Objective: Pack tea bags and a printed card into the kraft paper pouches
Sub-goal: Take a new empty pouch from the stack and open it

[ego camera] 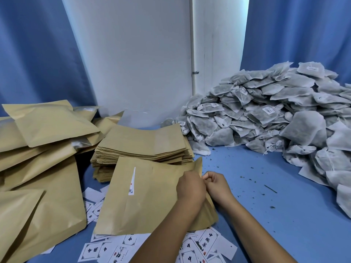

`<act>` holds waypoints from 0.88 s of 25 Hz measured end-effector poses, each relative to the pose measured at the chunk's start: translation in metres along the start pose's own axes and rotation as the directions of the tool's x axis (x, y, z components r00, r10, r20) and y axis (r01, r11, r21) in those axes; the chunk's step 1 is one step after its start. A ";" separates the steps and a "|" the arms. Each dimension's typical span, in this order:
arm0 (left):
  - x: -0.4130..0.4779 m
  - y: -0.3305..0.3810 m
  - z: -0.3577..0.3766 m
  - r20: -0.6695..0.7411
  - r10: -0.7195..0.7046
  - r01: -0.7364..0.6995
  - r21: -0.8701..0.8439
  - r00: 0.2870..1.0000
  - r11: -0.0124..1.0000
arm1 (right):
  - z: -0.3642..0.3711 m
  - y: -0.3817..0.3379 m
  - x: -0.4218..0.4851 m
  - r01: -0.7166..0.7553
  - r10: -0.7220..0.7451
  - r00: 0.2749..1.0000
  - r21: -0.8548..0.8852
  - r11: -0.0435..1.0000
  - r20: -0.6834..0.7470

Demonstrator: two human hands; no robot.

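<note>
At the far left edge, filled kraft pouches (43, 141) lie heaped and overlapping, reaching the tabletop's near edge. Just right of them sits a squared stack of flat empty pouches (144, 147), its front edge touching the pouch I am working on. That pouch (144, 198) lies tilted over scattered printed cards (191, 247), and a strip of one card (132, 181) shows through its narrow window. My left hand (190, 188) rests on the pouch's right end, fingers curled and pinching the open mouth edge. My right hand (216, 185) meets it there, grip closed on the same paper edge, knuckles touching the left hand's fingers. To the right of my right forearm the blue tabletop (266, 186) is bare apart from flecks of loose tea, giving open room out to the large mound of tea bags (275, 114), which is piled against the wall and curtain and runs off the right edge.
</note>
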State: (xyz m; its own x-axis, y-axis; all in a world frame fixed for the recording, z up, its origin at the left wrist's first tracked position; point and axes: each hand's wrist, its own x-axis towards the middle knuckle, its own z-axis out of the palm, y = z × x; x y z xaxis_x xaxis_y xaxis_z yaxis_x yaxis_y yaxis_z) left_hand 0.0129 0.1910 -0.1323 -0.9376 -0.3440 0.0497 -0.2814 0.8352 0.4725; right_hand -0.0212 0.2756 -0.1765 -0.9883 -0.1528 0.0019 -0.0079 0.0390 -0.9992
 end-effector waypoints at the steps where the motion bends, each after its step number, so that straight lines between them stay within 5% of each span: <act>1: 0.000 -0.001 -0.001 -0.012 0.002 -0.002 -0.012 1.000 1.000 | 0.000 -0.001 0.000 0.006 -0.006 1.000 0.003 1.000 0.009; 8: -0.002 -0.005 0.002 -0.066 0.027 -0.033 -0.097 0.997 0.995 | 0.001 -0.002 -0.002 -0.073 0.064 0.994 0.103 0.992 0.088; 14: 0.002 -0.018 0.001 0.027 -0.122 0.118 -0.518 0.992 0.847 | 0.001 -0.008 -0.006 -0.235 0.208 0.971 0.351 0.906 0.115; 16: -0.003 -0.018 0.002 0.004 -0.035 0.034 -0.381 0.999 0.924 | 0.001 -0.008 -0.007 -0.216 0.204 0.976 0.269 0.939 0.071; 18: -0.006 -0.015 0.002 0.007 0.026 -0.026 -0.023 1.000 0.999 | 0.000 -0.007 -0.008 -0.159 0.157 0.987 0.157 0.975 0.029; 20: -0.003 -0.010 0.001 -0.018 0.026 -0.022 0.209 0.999 0.978 | 0.001 -0.008 -0.009 -0.085 0.085 0.996 0.087 0.993 0.005; 22: -0.001 -0.007 0.001 -0.022 0.043 -0.036 0.261 0.999 0.965 | 0.003 -0.007 -0.010 -0.053 0.053 0.999 0.059 0.997 -0.005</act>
State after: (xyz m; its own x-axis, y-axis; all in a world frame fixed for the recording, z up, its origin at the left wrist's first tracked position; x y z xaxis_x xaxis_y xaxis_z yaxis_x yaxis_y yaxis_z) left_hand 0.0156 0.1863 -0.1365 -0.9441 -0.3171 0.0899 -0.2910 0.9299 0.2248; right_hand -0.0107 0.2742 -0.1697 -0.9880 -0.1459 -0.0511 0.0534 -0.0116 -0.9985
